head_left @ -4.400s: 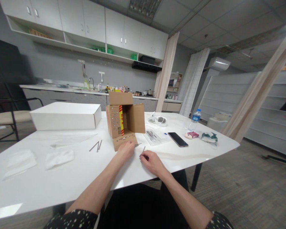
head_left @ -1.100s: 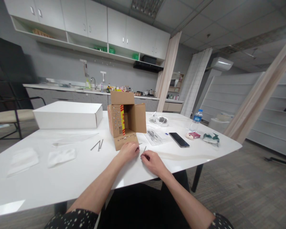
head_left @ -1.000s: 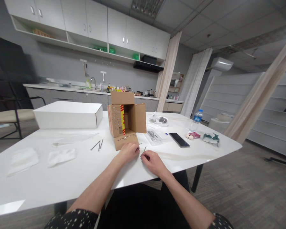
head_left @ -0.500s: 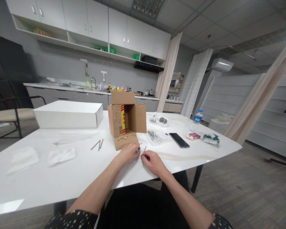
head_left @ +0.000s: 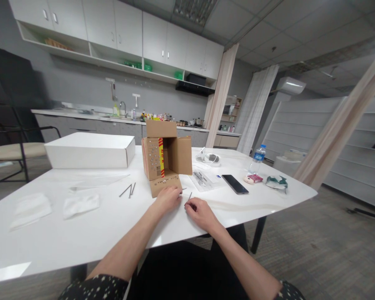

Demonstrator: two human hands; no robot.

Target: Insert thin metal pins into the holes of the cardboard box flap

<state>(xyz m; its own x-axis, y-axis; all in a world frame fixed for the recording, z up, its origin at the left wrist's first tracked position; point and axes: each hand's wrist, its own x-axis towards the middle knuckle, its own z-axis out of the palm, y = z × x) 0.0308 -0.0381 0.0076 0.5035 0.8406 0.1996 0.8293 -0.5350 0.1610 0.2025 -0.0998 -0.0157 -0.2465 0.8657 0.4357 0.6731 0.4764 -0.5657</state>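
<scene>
My right hand (head_left: 200, 211) rests low over the table, its fingers pinched on a thin dark nail (head_left: 190, 196) that pokes up past them. Just to its left, my left hand (head_left: 168, 199) lies against the front flap of the open cardboard box (head_left: 152, 157). Its fingers are curled together, and a thin grey tip (head_left: 184, 188) shows beside them; what they hold is mostly hidden. Small shiny bits dot the box's left side and front flap. Farther left, several long metal nails (head_left: 130, 190) lie loose on the white table (head_left: 112, 225).
A white box (head_left: 89, 152) stands behind the nails, with white cloths (head_left: 81, 205) in front at left. Right of the cardboard box lie a clear bag of metal tools (head_left: 202, 179), a phone (head_left: 235, 184), a small pink-and-white packet (head_left: 253, 178), a water bottle (head_left: 257, 159) and a green-white pack (head_left: 276, 182).
My left hand's fingers have turned slightly, with the fingertips less in sight now. My right hand and the things on the table stay where they were.
</scene>
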